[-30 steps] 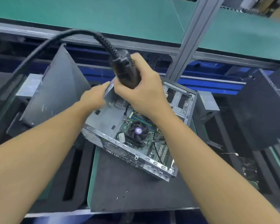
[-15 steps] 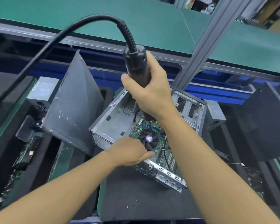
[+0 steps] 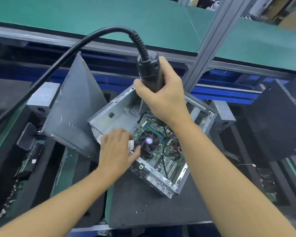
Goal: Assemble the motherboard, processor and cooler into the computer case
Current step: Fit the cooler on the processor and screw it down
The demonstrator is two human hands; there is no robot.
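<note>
The right hand (image 3: 162,98) grips an electric screwdriver (image 3: 149,71) upright over the open computer case (image 3: 109,115), likely to drive a screw; the left hand (image 3: 116,151), fingers loosely spread and holding nothing, steadies the cooler (image 3: 149,142) on the motherboard (image 3: 171,159). The case walls hem the tool, with the leaning side panel (image 3: 72,106) close by at the left

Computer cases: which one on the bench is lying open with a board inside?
The middle case, under both hands; its fan shows. The dark case at right stays closed.
</note>
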